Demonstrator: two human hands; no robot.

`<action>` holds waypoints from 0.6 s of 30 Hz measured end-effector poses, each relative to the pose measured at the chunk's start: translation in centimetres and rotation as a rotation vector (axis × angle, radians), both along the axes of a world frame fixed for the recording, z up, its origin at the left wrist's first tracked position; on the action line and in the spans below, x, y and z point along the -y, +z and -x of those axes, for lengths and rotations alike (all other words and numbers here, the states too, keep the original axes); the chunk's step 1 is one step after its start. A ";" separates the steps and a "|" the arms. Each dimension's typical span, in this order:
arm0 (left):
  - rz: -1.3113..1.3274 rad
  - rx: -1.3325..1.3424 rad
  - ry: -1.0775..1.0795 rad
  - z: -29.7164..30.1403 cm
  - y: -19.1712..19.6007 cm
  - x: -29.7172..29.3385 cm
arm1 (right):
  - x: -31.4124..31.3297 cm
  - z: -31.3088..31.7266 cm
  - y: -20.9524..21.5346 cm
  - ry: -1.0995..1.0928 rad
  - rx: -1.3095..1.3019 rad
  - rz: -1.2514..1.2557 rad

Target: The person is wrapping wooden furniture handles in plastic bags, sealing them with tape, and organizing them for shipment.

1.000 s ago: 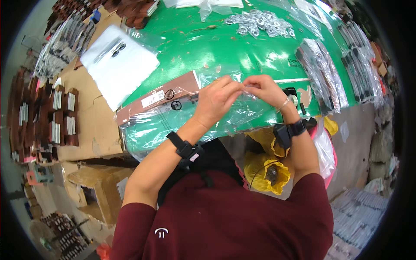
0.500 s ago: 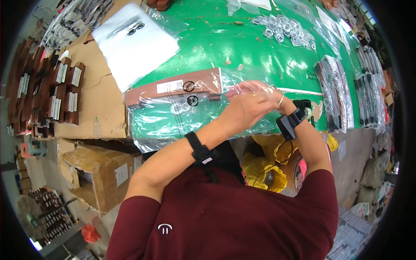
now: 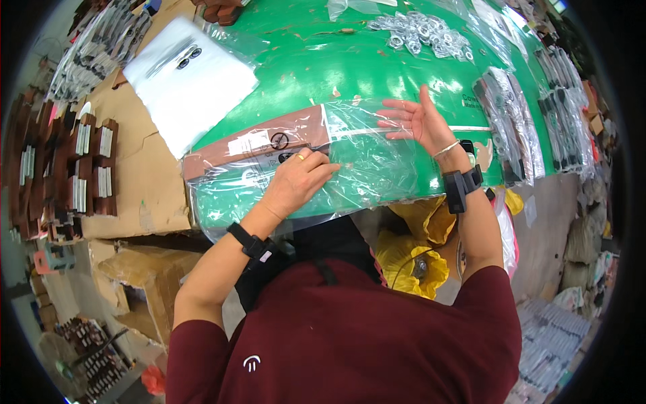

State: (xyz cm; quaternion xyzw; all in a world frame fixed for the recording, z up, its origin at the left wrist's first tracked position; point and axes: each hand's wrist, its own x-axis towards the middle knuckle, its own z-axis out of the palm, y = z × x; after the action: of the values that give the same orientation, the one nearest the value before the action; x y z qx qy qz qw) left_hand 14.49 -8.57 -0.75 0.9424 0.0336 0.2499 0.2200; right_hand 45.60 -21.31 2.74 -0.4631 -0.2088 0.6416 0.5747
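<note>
A reddish-brown wooden piece (image 3: 306, 128) with a white label lies on the green table inside a clear plastic bag (image 3: 367, 172), whose loose part spreads toward me and to the right. My left hand (image 3: 299, 180) bends over the lower edge of the wood, its fingers closed on the bag's film; the fingertips are partly hidden. Beyond the right end of the wood, over the bag's right side, my right hand (image 3: 422, 126) is raised with fingers spread and nothing held in it.
A stack of clear bags (image 3: 192, 87) lies at the far left on cardboard. Small ring-shaped parts in clear packets (image 3: 424, 37) are heaped at the back. Bagged pieces (image 3: 508, 128) line the right side. Brown wooden pieces (image 3: 87, 161) are stacked left; a carton (image 3: 145, 283) stands below.
My hands, close together at the bag's right side before, have parted. The left moved left onto the wood's lower edge, and the right opened with its fingers spread.
</note>
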 end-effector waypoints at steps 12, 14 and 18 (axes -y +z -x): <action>-0.089 -0.047 -0.020 -0.5 -1.0 0.4 | -1.1 -1.1 -3.4 -0.318 0.917 0.144; -0.111 -0.103 -0.013 -0.3 -1.2 0.4 | -2.1 0.7 -0.5 -0.483 1.291 -0.028; -0.106 -0.110 -0.024 -0.2 -0.7 0.4 | -5.1 6.5 3.5 -0.476 1.521 -0.405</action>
State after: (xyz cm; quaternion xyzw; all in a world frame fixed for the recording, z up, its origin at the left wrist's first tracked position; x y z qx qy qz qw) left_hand 14.65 -8.93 -1.48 0.9654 0.0211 0.1964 0.1704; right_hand 39.10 -16.22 6.28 -0.6906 -0.5491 -0.0368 0.4693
